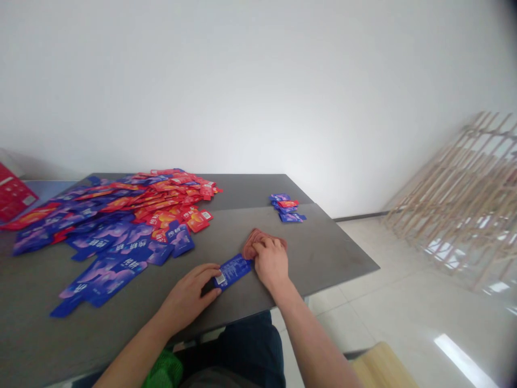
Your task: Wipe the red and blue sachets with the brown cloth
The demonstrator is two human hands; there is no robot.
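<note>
A person seated at a grey bench (319, 258) works a single blue sachet (232, 272) between both hands, in the lower middle of the frame. The sachet lies flat on the bench, its long axis running from lower left to upper right, with a small barcode label at the lower-left end. The left grip (186, 298) is the nearer at that end: its fingers curl over the sachet's corner, though whether they pinch it or only rest there cannot be told, and a dark object shows beneath them. The right grip (271, 262) sits just beyond the upper-right end, palm down on a bunched pinkish-brown cloth (258, 242), its hold on the cloth unclear.

At upper left, a loose heap of red and blue sachets (133, 215) spreads across the bench, the blue ones nearest the person. A small stack of sachets (286, 208) lies well apart, at the bench's far right. A red carton (12, 191) shows at the left edge, and a wooden lattice (456, 199) leans at right above a tiled floor (404, 307).
</note>
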